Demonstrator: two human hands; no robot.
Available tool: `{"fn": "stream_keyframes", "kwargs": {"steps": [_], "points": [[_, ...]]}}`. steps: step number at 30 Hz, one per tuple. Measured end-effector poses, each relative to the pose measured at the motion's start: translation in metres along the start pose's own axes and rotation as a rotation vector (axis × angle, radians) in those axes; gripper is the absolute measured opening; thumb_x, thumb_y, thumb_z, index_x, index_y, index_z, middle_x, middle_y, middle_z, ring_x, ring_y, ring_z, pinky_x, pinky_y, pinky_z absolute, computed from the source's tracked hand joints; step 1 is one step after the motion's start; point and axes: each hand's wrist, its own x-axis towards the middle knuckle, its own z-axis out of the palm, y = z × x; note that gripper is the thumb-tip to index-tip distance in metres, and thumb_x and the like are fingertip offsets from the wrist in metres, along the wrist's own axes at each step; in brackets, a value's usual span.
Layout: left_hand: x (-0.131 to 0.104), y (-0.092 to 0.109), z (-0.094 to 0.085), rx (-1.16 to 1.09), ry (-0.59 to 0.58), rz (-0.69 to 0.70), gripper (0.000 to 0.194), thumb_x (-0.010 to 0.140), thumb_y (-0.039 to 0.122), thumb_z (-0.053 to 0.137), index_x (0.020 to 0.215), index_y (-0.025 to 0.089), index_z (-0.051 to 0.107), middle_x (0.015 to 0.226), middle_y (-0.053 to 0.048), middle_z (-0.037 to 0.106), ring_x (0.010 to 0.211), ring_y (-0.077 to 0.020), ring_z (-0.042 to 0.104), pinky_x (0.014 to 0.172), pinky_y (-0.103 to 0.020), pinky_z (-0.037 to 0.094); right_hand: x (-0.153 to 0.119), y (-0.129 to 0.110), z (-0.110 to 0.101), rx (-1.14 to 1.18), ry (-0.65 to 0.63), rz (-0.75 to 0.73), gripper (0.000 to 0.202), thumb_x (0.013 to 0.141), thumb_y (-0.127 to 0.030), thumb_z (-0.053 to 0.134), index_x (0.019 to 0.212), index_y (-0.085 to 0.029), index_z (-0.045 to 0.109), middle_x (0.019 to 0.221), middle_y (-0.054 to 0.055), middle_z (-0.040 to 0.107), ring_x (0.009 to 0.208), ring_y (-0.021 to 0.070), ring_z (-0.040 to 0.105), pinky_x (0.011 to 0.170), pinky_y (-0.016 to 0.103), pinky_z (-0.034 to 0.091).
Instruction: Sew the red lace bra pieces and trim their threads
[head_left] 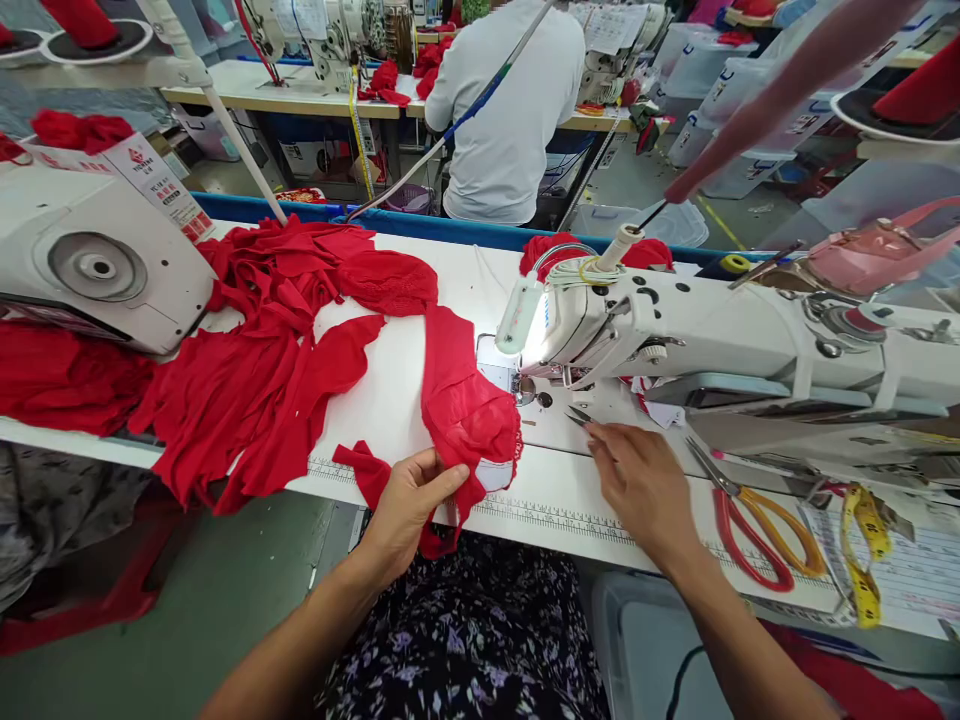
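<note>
My left hand [411, 505] pinches the lower edge of a red bra piece [474, 415] between thumb and fingers. The piece has a rounded cup, a scalloped edge and a white patch at its lower right. It lies flat on the white sewing table, just left of the needle and presser foot [523, 388]. Right of the foot, my right hand [646, 490] is closed around small thread snips [579, 414]; only their pointed metal tips show beyond the fingers. The sewing machine [720, 325] stands above and behind that hand, its lamp lit.
Heaped red fabric pieces [255, 370] cover the table's left side, beside another white machine [97, 255]. Scissors [757, 520] with red and orange handles and a yellow tape measure [862, 550] lie at right. A person in a white top [510, 110] sits beyond the blue-edged table.
</note>
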Motion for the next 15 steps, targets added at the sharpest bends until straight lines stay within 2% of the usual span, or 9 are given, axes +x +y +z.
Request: {"fn": "stream_keyframes", "kwargs": {"steps": [2,5,11,15], "points": [[0.002,-0.002,0.000,0.002,-0.012,0.003,0.025,0.077,0.036,0.079,0.092,0.016,0.073,0.095,-0.006,0.072,0.085,-0.0160,0.063,0.088,-0.031,0.049,-0.006,0.024,0.003,-0.201,0.008,0.045,0.034,0.098,-0.029,0.042,0.115,-0.012,0.067,0.109,0.018,0.068,0.100,0.0322,0.060,0.089,0.047,0.049],[0.004,-0.005,0.001,0.006,-0.023,0.007,0.024,0.077,0.036,0.079,0.091,0.016,0.074,0.095,-0.006,0.073,0.086,-0.0172,0.064,0.090,-0.032,0.049,-0.014,0.045,0.004,-0.289,-0.030,0.030,0.037,0.098,-0.031,0.041,0.119,-0.011,0.065,0.113,0.019,0.067,0.101,0.0320,0.061,0.088,0.046,0.050],[0.006,-0.005,0.004,0.009,0.005,-0.005,0.027,0.076,0.037,0.080,0.093,0.016,0.076,0.098,-0.007,0.075,0.089,-0.0188,0.066,0.093,-0.034,0.050,-0.015,0.049,-0.003,-0.279,-0.098,-0.037,0.035,0.097,-0.023,0.041,0.120,-0.015,0.066,0.113,0.015,0.070,0.101,0.0301,0.063,0.084,0.042,0.052],[0.005,-0.004,0.004,-0.004,0.017,-0.026,0.033,0.075,0.038,0.081,0.100,0.017,0.075,0.102,-0.008,0.075,0.093,-0.0195,0.068,0.093,-0.032,0.051,-0.008,0.046,-0.005,-0.238,-0.129,-0.012,0.034,0.096,-0.024,0.044,0.117,-0.016,0.068,0.112,0.013,0.070,0.100,0.0297,0.063,0.087,0.044,0.051]]}}
